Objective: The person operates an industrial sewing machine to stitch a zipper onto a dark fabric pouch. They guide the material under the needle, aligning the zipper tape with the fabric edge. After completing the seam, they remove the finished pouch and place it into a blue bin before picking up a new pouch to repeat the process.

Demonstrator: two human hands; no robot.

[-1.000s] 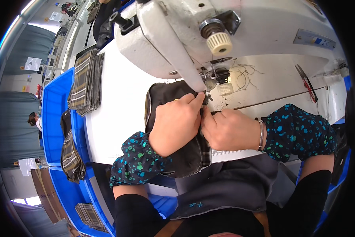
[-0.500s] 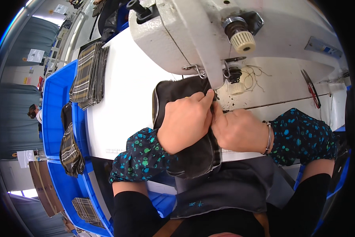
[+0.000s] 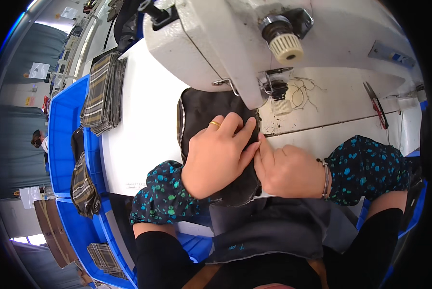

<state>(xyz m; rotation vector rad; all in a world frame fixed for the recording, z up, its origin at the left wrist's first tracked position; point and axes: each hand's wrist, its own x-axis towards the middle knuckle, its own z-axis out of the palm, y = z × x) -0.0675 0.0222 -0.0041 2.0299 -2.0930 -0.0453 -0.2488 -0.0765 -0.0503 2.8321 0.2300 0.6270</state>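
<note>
A dark fabric pouch piece (image 3: pixel 193 108) with a zipper along its left edge lies on the white table under the head of a sewing machine (image 3: pixel 204 58). My left hand (image 3: pixel 218 156) rests on top of it, wearing a ring, fingers spread and thumb apart from the index finger. At the piece's right edge, my right hand (image 3: pixel 289 168) is closed, thumb and index finger pinching the fabric. The two hands meet near the thumb tips. Behind the machine's head, the needle and presser foot are hidden. The lower end of the piece hangs over the table's front edge.
Stacked plaid cloth pieces (image 3: pixel 100 94) lie at the table's left, beside blue bins (image 3: pixel 69 139) holding more plaid pieces. Thread snips (image 3: pixel 377 106) lie at the right, past loose thread (image 3: pixel 302 94) and scraps. A person (image 3: pixel 38 139) is far left.
The fabric piece has shifted a little left and away from the machine's front. My left index finger has drawn back from beneath the machine's head, and its fingers have spread. The right hand still grips the edge.
</note>
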